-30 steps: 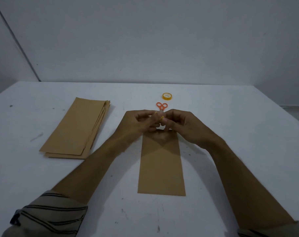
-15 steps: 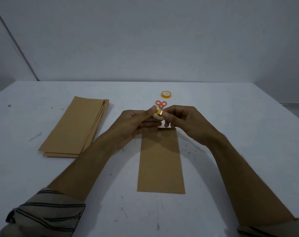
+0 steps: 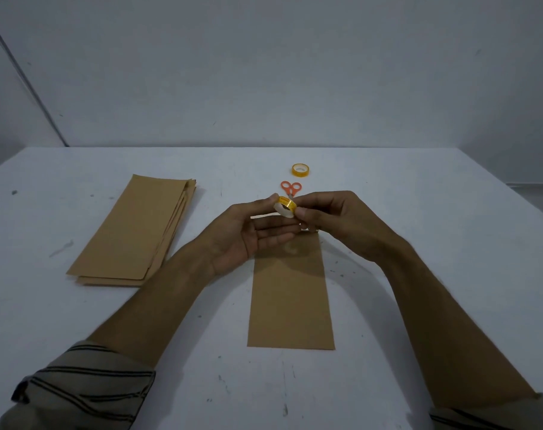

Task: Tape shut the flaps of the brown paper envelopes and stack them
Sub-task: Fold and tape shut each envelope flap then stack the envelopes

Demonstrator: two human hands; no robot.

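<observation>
No legible text, brand or number recorded: the small yellow-banded tape roll [image 3: 285, 206] held up shows dark print too fine to read, and the second yellow tape roll [image 3: 301, 169] on the white surface [image 3: 419, 212] shows nothing readable.

Matt brown paper envelope [image 3: 290, 293], glossy tape roll [image 3: 285, 207], scuffed matt table [image 3: 434, 218].

In front of me lies a white counter [image 3: 450, 243], scuffed and dotted with dark specks (a few longer scratches near my edge). Behind it rises a plain pale grey wall [image 3: 264, 72], meeting a side wall [image 3: 3, 119] on my left at a dark slanting seam [image 3: 24, 76]. The light is dim and bluish.
</observation>
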